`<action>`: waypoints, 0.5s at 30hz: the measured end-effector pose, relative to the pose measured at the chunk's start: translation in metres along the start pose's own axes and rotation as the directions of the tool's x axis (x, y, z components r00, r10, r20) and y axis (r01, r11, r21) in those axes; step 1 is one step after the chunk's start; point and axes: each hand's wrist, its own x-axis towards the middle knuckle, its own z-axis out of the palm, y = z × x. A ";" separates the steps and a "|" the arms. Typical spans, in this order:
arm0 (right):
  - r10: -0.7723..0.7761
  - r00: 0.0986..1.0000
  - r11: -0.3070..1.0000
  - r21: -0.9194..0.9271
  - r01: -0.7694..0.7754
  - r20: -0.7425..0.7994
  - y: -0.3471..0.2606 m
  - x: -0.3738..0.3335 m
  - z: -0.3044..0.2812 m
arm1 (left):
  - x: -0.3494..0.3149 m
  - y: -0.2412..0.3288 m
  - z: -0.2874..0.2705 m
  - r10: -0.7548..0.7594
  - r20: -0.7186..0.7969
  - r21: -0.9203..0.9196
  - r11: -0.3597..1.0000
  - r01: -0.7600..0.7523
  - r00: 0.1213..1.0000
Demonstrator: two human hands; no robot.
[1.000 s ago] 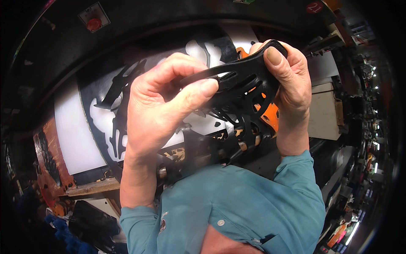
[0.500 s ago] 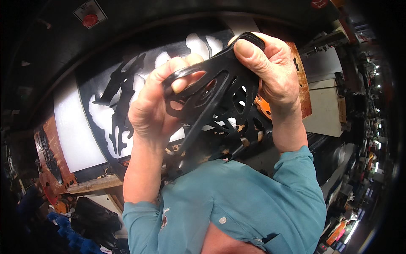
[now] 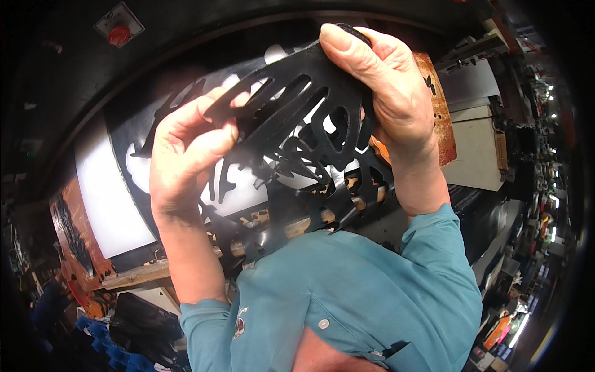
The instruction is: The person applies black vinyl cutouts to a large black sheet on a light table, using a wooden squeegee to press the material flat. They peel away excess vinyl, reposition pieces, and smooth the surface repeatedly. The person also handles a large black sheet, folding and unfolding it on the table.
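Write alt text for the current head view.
The right hand grips the top of a holed black sheet, with the left hand at its left edge. Below is a teal shirt; a red button sits at upper left.

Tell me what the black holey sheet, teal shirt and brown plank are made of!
Black holey sheet: perhaps rubber or leather; smooth, faintly shiny, bending like something flexible.
Teal shirt: matte cloth, softly creased.
Brown plank: probably bare wood; dull, tan, streaky.
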 end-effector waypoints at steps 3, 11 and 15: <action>0.048 0.999 0.997 0.056 -0.048 -0.008 -0.002 0.001 -0.005 | -0.005 -0.006 -0.011 -0.029 -0.032 -0.173 0.985 0.023 0.999; -0.051 0.992 0.997 0.051 0.057 -0.115 0.003 0.005 -0.010 | -0.010 -0.018 -0.015 0.007 -0.241 0.309 0.948 0.070 0.971; -0.075 0.996 0.992 0.099 0.080 -0.050 -0.002 0.003 -0.015 | -0.012 -0.016 -0.010 0.195 -0.394 0.510 0.860 0.036 0.898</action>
